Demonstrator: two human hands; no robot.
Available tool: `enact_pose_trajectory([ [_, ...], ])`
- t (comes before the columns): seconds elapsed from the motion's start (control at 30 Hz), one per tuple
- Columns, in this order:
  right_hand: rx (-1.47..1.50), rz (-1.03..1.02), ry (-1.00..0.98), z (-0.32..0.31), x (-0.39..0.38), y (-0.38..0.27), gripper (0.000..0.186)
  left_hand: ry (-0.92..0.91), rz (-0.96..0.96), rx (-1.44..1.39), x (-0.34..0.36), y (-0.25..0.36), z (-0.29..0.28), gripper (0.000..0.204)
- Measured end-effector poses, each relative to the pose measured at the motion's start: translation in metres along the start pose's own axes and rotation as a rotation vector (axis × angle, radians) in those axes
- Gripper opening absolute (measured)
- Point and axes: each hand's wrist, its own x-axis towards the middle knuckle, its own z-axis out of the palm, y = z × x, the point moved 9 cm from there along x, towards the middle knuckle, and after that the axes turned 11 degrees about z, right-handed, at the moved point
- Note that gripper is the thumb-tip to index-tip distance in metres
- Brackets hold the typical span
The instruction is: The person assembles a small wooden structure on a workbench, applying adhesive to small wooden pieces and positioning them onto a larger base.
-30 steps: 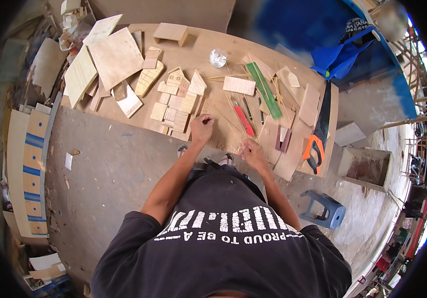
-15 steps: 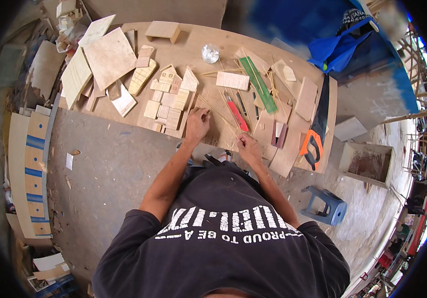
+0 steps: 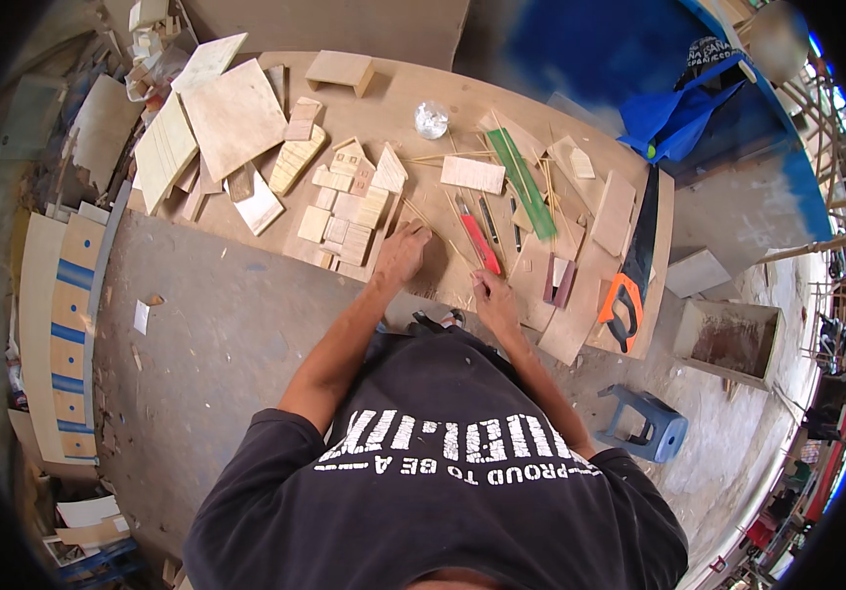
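My left hand [image 3: 403, 253] is low over the near part of the wooden worktable, fingers curled together; what they hold, if anything, is hidden. Just left of it lies a house-shaped assembly of small wooden blocks [image 3: 347, 207]. My right hand [image 3: 495, 298] is at the table's near edge, finger and thumb pinched on the end of a thin wooden stick [image 3: 460, 254]. The stick slants up and left, past my left fingertips. Beyond my right hand lies a red utility knife [image 3: 479, 236], with slim dark pen-like tools [image 3: 489, 218] beside it.
A handsaw with orange handle [image 3: 623, 305] lies along the table's right side. A green strip [image 3: 523, 185], thin sticks and a clear cup [image 3: 432, 120] are farther back. Wooden boards [image 3: 234, 120] are piled at left. A blue stool [image 3: 651, 425] stands on the floor at right.
My left hand has turned more palm-down, its fingers moving a little right. The right hand keeps its pinch near the same place. The whole view has shifted slightly.
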Motion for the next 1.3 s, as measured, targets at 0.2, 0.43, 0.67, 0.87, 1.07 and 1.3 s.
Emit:
enact_pose_trajectory([
  [0.2, -0.076, -0.053, 0.085, 0.012, 0.001, 0.001, 0.022, 0.003, 0.012, -0.049, -0.001, -0.002, 0.001, 0.012],
  [0.43, -0.037, -0.102, 0.084, 0.013, 0.005, -0.018, 0.012, 0.11, -0.106, -0.242, -0.012, -0.022, -0.006, 0.016],
  [0.67, -0.069, -0.136, 0.143, 0.016, 0.007, -0.026, 0.012, 0.179, -0.134, -0.28, -0.031, -0.019, -0.015, 0.015],
  [0.87, -0.107, -0.145, 0.146, 0.028, 0.012, -0.025, 0.014, 0.119, -0.159, -0.259, -0.03, -0.017, -0.013, 0.011],
  [1.07, -0.189, -0.224, 0.178, 0.029, 0.007, -0.037, 0.016, 0.169, -0.202, -0.305, -0.027, -0.018, -0.021, 0.015],
  [1.3, -0.207, -0.277, 0.223, 0.028, 0.008, -0.047, 0.016, 0.164, -0.142, -0.268, -0.024, -0.015, -0.018, 0.011],
])
